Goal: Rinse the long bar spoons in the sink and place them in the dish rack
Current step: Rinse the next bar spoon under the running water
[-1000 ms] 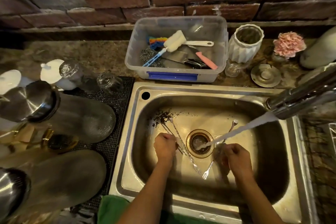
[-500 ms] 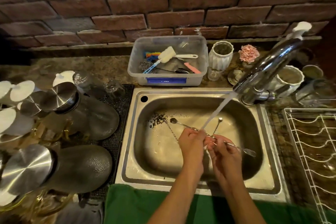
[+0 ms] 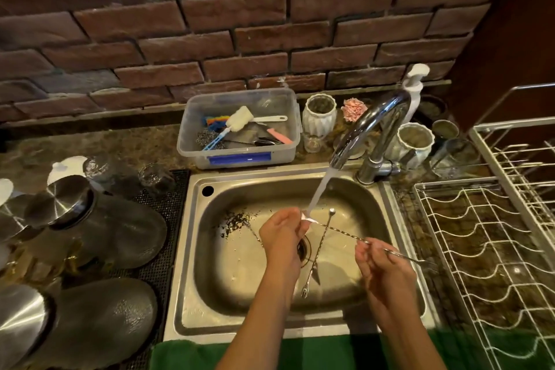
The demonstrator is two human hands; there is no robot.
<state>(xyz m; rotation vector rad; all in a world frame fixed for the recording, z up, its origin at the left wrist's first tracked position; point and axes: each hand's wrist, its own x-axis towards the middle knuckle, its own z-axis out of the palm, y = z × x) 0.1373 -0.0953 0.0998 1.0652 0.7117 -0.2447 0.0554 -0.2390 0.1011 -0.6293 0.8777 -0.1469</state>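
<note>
Both hands hold one long twisted bar spoon [image 3: 345, 234] level over the steel sink [image 3: 399, 252]. My left hand [image 3: 282, 231] pinches its bowl end under the running water from the tap [image 3: 369, 126]. My right hand [image 3: 381, 270] grips the shaft nearer the forked end, which points right toward the white wire dish rack [image 3: 480, 255]. A second bar spoon [image 3: 315, 261] lies on the sink floor across the drain. Another spoon [image 3: 252, 230] lies partly hidden behind my left hand, beside dark tea-leaf specks.
A clear plastic tub [image 3: 240, 156] with brushes and scourers stands behind the sink. White ribbed cups [image 3: 319, 112] and a soap pump [image 3: 416, 81] sit near the tap. Glass jars with steel lids [image 3: 90, 225] lie on a black mat at left. A green towel [image 3: 315, 351] drapes the front edge.
My hands have drawn apart along the spoon, the right hand sliding toward the rack end. The head camera has tilted up and right, showing more of the rack.
</note>
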